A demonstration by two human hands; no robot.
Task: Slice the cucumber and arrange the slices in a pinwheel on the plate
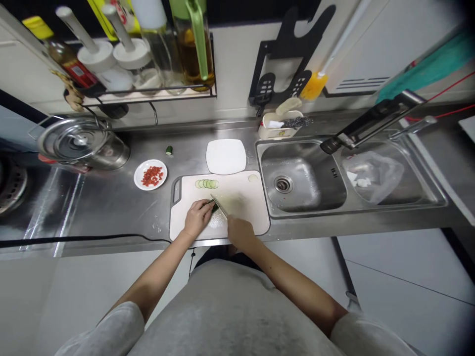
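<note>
On the white cutting board [193,227], my left hand [198,217] is closed over a dark green cucumber [215,207], whose cut end shows past the fingers. My right hand [239,231] grips the handle of a knife [219,205], its blade at the cucumber's right end. Behind my left hand lies a row of overlapping cucumber slices [206,184]. One pale round slice [253,178] rests near the board's far right corner. A cucumber end piece [169,150] sits on the steel counter beyond the board.
A white square plate [226,155] touches the board's far edge. To the left stand a plate of red pieces [150,174] and a lidded steel pot [85,143]. A double sink [304,183] adjoins the board's right side. Bottles and jars fill a wall rack [148,99].
</note>
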